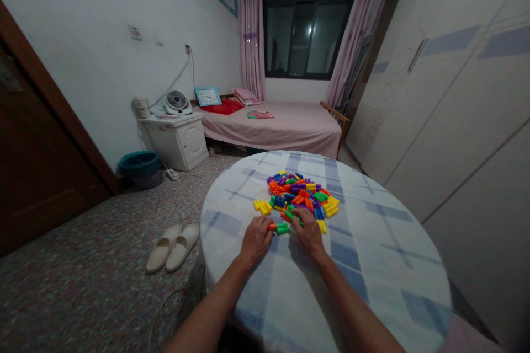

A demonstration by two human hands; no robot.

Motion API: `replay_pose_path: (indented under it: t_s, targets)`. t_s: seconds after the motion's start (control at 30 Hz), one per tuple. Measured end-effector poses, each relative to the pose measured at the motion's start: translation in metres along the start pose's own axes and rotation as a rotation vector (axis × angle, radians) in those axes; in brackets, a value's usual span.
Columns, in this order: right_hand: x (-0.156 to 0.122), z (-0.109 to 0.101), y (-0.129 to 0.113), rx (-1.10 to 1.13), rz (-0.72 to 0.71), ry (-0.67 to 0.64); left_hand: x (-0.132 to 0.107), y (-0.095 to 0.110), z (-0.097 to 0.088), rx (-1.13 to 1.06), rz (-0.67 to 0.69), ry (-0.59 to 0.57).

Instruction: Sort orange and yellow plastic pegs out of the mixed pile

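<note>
A heap of colourful plastic building pieces (298, 186) in orange, yellow, green, blue and purple lies on the round table. My left hand (256, 236) is closed at the heap's near side, gripping an orange piece joined end to end with a green piece (282, 228). Just to the right, my right hand (307, 230) has its fingers closed on another green building piece (289, 215), with some orange beside it. Its fingertips partly cover that piece. Several yellow pieces (262, 207) sit apart, left of the heap.
A blue-and-white checked cloth (389, 248) covers the table. Beyond stands a bed (285, 121) with pink bedding. To the left are a white cabinet (178, 140) bearing a small fan (177, 100), a bin (141, 168) and slippers (173, 248). A wardrobe (447, 88) lines the right.
</note>
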State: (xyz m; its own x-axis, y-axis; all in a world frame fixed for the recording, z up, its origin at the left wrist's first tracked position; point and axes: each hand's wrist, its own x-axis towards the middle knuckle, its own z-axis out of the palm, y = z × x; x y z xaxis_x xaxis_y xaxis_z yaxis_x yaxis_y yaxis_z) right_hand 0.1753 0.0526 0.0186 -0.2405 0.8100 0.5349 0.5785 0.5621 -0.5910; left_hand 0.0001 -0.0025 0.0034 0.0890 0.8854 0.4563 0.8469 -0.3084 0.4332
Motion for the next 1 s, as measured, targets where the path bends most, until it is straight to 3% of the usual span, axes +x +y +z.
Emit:
replay_pose_path:
  t_s: [0.2, 0.3, 0.47, 0.63, 0.77, 0.87, 1.0]
  targets:
    - [0.009, 0.040, -0.020, 0.114, -0.120, -0.114, 0.009, -0.012, -0.001, -0.229, -0.143, 0.016]
    - [0.005, 0.046, -0.016, 0.162, -0.133, -0.200, 0.020, -0.015, -0.007, -0.335, -0.251, -0.017]
    - [0.004, 0.051, -0.002, 0.229, -0.095, -0.153, 0.052, -0.019, -0.007, -0.421, -0.342, 0.028]
    - [0.006, 0.054, 0.003, 0.286, 0.030, -0.074, 0.103, -0.034, 0.011, -0.553, -0.406, 0.170]
    - [0.005, 0.053, 0.001, 0.338, 0.058, -0.083, 0.136, -0.049, 0.032, -0.415, -0.340, 0.223]
    - [0.004, 0.057, 0.005, 0.327, 0.031, -0.036, 0.147, -0.056, 0.046, -0.301, -0.212, 0.188]
    - [0.000, 0.071, 0.015, 0.319, -0.028, 0.023, 0.150, -0.060, 0.055, -0.324, -0.259, 0.155]
